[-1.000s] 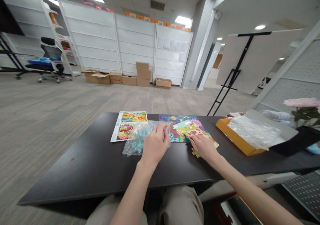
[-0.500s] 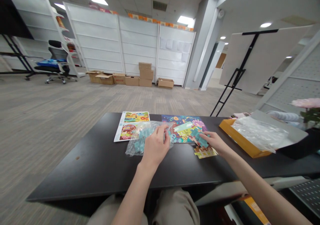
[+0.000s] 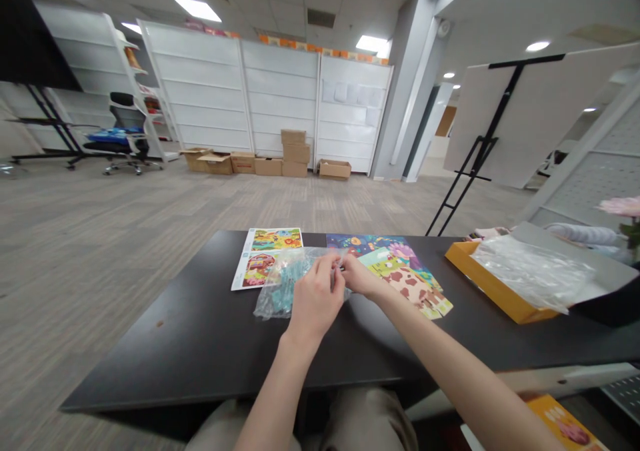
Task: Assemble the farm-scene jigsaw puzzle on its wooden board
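A clear plastic bag (image 3: 267, 303) with teal-backed puzzle pieces (image 3: 286, 284) inside lies on the black table. My left hand (image 3: 317, 294) is closed on the bag's right end. Right beside it, my right hand (image 3: 361, 276) is closed at the same end, its fingertips against those of the left; they partly hide what is pinched there. Under and beyond my right forearm lie picture-side-up puzzle pieces (image 3: 407, 283) with a brown-patched cow pattern. They partly overlap a dark blue picture sheet (image 3: 357, 243). Behind the bag is a white-edged picture sheet (image 3: 275, 239) showing animals and a barn.
A yellow open box (image 3: 485, 284) holding crumpled clear plastic (image 3: 530, 271) stands on the right of the table (image 3: 200, 344). A small brown scrap (image 3: 160, 323) lies at the left. Cardboard boxes (image 3: 295, 152) line the far shelves, and an easel-like stand (image 3: 480, 151) is beyond the table.
My right hand has moved left from the loose puzzle pieces to the bag, beside my left hand. Teal pieces that were at its fingers no longer show there; cow-patterned pieces do.
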Demonstrator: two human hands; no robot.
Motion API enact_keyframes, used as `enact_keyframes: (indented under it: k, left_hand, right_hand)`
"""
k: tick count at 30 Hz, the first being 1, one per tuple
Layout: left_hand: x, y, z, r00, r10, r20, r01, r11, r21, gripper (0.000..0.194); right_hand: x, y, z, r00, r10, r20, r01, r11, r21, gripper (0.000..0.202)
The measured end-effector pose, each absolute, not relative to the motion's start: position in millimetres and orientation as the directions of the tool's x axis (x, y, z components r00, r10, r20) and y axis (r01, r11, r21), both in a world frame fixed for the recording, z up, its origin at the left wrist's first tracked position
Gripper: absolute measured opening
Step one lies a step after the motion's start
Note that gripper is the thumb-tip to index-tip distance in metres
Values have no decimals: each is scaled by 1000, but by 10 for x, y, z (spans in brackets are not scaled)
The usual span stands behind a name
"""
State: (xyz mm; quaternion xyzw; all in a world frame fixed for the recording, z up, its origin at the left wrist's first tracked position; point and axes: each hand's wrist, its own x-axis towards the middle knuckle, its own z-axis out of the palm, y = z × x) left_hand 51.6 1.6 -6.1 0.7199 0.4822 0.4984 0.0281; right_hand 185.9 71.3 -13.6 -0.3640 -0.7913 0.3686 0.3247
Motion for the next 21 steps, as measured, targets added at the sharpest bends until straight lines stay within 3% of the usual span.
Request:
enact_keyframes:
  k: [3, 13, 15, 18, 21]
  left_hand:
    - [483, 12, -29, 23, 707, 707, 656, -544, 523, 26]
    - [507, 22, -34, 30, 709, 705, 644, -553, 528, 25]
    - [515, 26, -38, 18, 714, 700, 642, -545, 539, 24]
    - [517, 23, -45, 17, 721, 692, 642, -539, 545, 24]
    - [519, 19, -60, 29, 730, 683, 642, -538, 547, 26]
  right_hand:
    - [1695, 824, -232, -570, 752, 331, 294, 563, -772, 13]
    - [1986, 457, -135, -519, 719, 462, 420, 685, -595, 20]
    - [2216, 329, -127, -469, 790, 395, 569, 612, -549, 19]
    - [2676, 206, -176, -233, 919, 317, 858, 348, -378, 22]
    - [3129, 169, -268, -108, 959, 261, 970, 160, -185, 28]
